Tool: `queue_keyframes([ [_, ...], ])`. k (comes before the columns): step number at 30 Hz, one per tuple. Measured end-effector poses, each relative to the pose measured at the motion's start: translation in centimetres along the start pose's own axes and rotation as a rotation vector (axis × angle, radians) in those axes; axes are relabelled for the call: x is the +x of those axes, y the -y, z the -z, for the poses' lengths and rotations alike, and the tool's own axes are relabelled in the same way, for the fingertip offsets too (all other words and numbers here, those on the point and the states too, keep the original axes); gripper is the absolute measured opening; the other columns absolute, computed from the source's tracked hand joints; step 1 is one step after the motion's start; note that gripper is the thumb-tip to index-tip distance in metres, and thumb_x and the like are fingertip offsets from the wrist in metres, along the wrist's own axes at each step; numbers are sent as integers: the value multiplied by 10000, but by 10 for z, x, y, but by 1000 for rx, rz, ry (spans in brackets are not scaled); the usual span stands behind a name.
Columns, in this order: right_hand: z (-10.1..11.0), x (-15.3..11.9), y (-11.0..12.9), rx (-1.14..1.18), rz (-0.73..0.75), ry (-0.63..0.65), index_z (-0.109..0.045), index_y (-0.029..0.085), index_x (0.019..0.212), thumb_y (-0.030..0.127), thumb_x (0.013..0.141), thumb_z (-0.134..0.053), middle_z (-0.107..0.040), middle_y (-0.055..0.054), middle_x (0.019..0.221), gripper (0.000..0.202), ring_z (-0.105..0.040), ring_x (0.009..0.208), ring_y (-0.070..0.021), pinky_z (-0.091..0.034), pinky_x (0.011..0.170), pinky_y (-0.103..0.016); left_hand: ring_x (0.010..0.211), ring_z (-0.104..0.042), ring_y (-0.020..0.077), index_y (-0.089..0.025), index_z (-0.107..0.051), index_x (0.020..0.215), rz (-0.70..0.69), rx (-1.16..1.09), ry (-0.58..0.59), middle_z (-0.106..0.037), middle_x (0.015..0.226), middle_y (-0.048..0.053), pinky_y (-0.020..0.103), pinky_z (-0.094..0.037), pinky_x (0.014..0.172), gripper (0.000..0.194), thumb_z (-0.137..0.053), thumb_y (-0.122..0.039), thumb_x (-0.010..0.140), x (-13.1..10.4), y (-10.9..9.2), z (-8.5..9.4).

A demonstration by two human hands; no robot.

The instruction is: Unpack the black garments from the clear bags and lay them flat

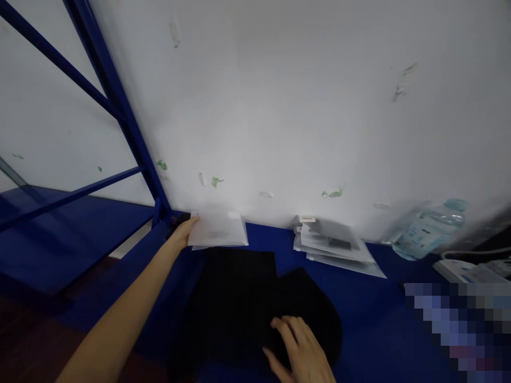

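Note:
My left hand [185, 233] reaches to the back left and grips the left edge of a frosted plastic bag [217, 230]. A second layer shows just under that bag's front edge. My right hand [301, 348] is at the front over a piece of black fabric [239, 308], possibly a folded garment. Its fingers are bent and the thumb stands apart from them, with nothing visibly between. I cannot tell whether the fingertips touch the fabric. Its dark folds hide any detail.
More frosted bags [339, 247] lie stacked by the wall [287, 106]. A clear bottle [429, 231] leans at the right, near a white device [459, 270] with a cable. Everything rests on a blue surface [371, 319]. A blue metal frame [131, 133] stands at the left.

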State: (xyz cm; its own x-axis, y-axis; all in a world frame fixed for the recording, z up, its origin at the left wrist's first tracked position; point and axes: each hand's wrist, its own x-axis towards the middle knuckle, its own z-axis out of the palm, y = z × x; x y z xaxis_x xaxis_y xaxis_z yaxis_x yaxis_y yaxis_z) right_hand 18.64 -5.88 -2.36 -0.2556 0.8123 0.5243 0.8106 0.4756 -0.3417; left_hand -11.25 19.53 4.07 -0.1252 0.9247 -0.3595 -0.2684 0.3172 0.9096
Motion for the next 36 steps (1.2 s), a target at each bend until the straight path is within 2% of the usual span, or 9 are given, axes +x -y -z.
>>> queue_keyframes([
  [7, -3, 0, -2, 13, -10, 0, -552, 214, 1086, 342, 958, -428, -635, -74, 895, 219, -672, 754, -193, -595, 638, -317, 998, -632, 228, -164, -566, 1211, -128, 366, -199, -599, 1208, 88, 429, -542, 829, 312, -598, -308, 936, 14, 13, 27],
  [11, -3, -3, -4, 13, -14, 32, -541, 214, 1111, 323, 939, -472, -633, -77, 927, 215, -668, 777, -199, -599, 665, -340, 1066, -605, 252, -174, -552, 1239, -367, 538, -353, -570, 1265, 94, 467, -516, 880, 340, -603, -307, 931, 7, 18, 19],
  [14, 0, -3, -3, 19, -19, 63, -533, 217, 1132, 314, 924, -509, -629, -76, 939, 232, -665, 797, -201, -598, 677, -343, 1252, -469, 313, -201, -486, 1325, -568, 631, -397, -424, 1437, 106, 553, -402, 1005, 430, -609, -276, 920, -10, 26, 3],
  [17, 4, -1, 0, 14, -17, 42, -530, 210, 1132, 349, 904, -553, -631, -79, 929, 267, -664, 799, -207, -598, 673, -344, 1377, -293, 309, -191, -494, 1322, -699, 726, -267, -357, 1491, 101, 515, -245, 1124, 431, -572, -164, 899, -43, 45, -16],
  [20, 7, 4, 4, -11, -14, 1, -530, 206, 1143, 403, 881, -587, -642, -94, 952, 333, -668, 813, -223, -599, 674, -357, 1172, -517, 255, -196, -681, 1032, -722, 853, 90, -652, 1124, 58, 404, -355, 1066, 241, -619, -117, 812, -86, 75, -35],
  [22, 6, 9, 7, -40, 3, -16, -529, 200, 1168, 426, 859, -613, -652, -108, 977, 392, -671, 839, -244, -600, 691, -383, 1001, -594, 217, -237, -705, 963, -695, 920, 337, -688, 962, 8, 350, -451, 950, 231, -651, -123, 770, -114, 96, -45],
  [25, 1, 14, 11, -85, 23, -23, -526, 177, 1216, 415, 833, -646, -660, -131, 1019, 467, -671, 881, -274, -595, 734, -432, 931, -606, 189, -247, -673, 1049, -636, 980, 551, -666, 973, 6, 316, -486, 872, 289, -620, -138, 787, -141, 116, -52],
  [31, -4, 15, 10, 32, -65, -24, -561, 210, 1202, 272, 914, -502, -676, -104, 1012, 301, -685, 877, -239, -588, 764, -402, 956, -565, 237, -220, -615, 1030, -545, 1066, 689, -620, 973, 26, 389, -453, 891, 249, -665, -281, 794, -147, 111, -56],
  [36, 21, 7, -16, 281, -451, -182, -556, 232, 1121, 402, 919, -487, -701, -63, 999, 272, -699, 886, -199, -575, 759, -286, 1147, -493, 309, -235, -574, 1066, -472, 1098, 683, -598, 1086, 47, 483, -354, 1007, 298, -670, -314, 796, -150, 111, -56],
])
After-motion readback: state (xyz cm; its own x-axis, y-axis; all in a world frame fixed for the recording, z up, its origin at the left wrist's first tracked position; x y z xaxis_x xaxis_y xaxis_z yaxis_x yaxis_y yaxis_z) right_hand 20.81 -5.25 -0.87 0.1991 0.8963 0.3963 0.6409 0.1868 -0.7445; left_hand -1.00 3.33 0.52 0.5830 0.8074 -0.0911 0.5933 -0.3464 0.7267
